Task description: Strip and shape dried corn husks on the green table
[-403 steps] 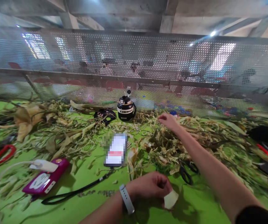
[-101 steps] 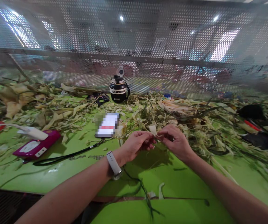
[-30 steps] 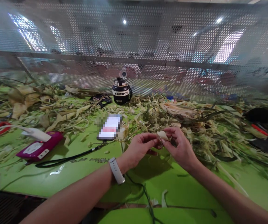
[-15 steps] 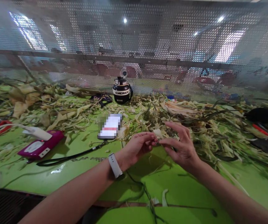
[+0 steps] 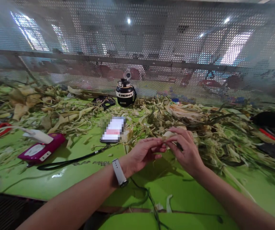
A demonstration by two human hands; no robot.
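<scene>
My left hand [image 5: 142, 155], with a light-strapped watch [image 5: 119, 172] at the wrist, pinches a small pale piece of husk [image 5: 168, 134] between thumb and fingertips. From the other side my right hand [image 5: 187, 149] closes its thumb and fingers on the same piece. The two sets of fingertips nearly meet above the green table [image 5: 171, 182]. Part of the piece is hidden by my fingers. Just beyond my right hand lies a heap of dry husks and leaves [image 5: 214, 137].
A phone [image 5: 113, 129] with a black strap [image 5: 72, 162] lies left of my hands. Further left is a purple power strip [image 5: 41, 151] with a white charger [image 5: 39, 136]. A black bottle [image 5: 125, 94] stands before a perforated metal screen [image 5: 152, 38]. Dark cords [image 5: 149, 195] run below my hands.
The fingers of my right hand, spread before, have come together on the pale piece. The piece and my left fingertips have shifted slightly to the right.
</scene>
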